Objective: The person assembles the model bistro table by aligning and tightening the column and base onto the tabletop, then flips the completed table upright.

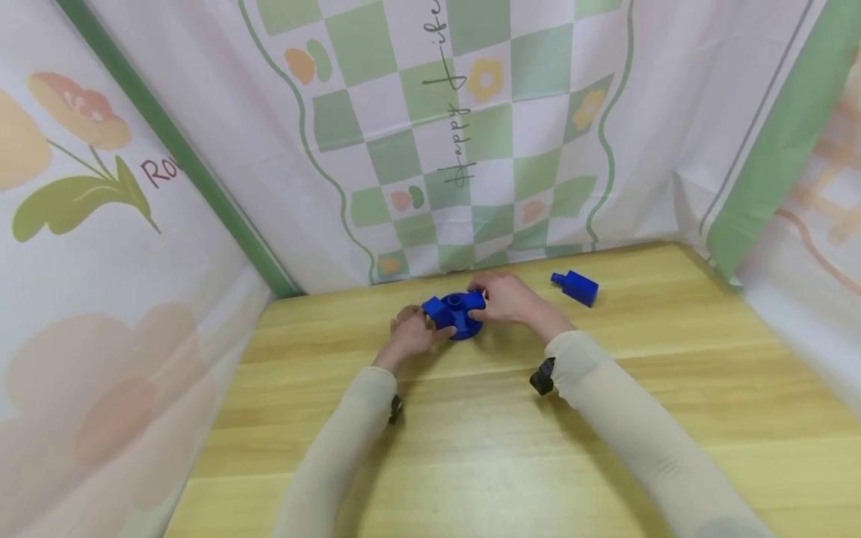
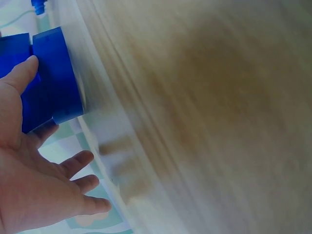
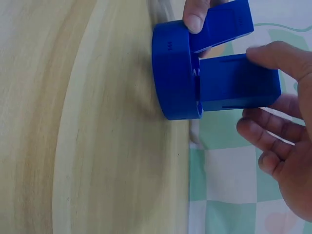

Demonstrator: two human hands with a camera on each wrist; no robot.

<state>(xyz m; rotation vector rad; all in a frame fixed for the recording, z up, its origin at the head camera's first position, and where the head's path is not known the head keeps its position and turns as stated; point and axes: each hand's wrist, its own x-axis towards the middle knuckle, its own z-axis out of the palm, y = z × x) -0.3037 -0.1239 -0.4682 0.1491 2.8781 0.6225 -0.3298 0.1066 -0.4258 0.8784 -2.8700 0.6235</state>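
Note:
A round blue base (image 1: 464,331) stands on the table with two rectangular blue blocks and a small central ring on its upper side. My left hand (image 1: 412,335) pinches the left blue block (image 3: 229,24) between thumb and index finger, close to the base; its other fingers spread free in the left wrist view. On the other side, my right hand (image 1: 507,295) grips the right blue block (image 3: 239,83) near its outer end, thumb on one face and fingers beneath. That block's inner end sits right at the base.
A loose blue bottle-shaped block (image 1: 580,288) with a narrow neck lies on the wooden table (image 1: 471,448), to the right of my right hand. Behind the table's far edge hangs a green-and-white checkered curtain (image 1: 471,149). Printed cloth closes off both sides.

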